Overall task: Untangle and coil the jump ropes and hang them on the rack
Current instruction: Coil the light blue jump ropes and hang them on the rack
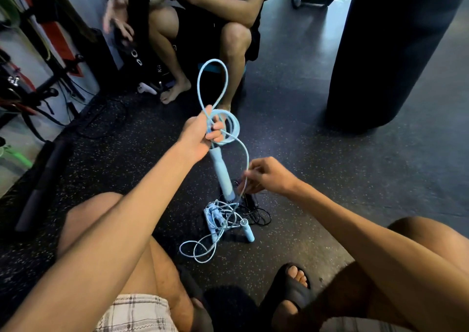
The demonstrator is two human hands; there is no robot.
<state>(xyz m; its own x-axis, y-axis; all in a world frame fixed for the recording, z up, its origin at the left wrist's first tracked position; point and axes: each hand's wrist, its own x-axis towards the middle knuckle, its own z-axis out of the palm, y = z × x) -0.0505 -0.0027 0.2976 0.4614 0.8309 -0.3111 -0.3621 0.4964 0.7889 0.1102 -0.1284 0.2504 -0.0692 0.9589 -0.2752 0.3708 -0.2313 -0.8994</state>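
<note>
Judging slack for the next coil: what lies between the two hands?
Head view: an arc of pale blue rope runs from left hand to right hand; a handle hangs beneath the left.

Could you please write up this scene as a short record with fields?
left hand: holds loose coils of the light blue plastic jump rope, its pale blue grip hanging below
right hand: pinches a strand of that rope lower down
floor pile: tangled pale blue ropes and a thin black cord on the speckled black rubber floor
stage: one rope partly coiled
</note>
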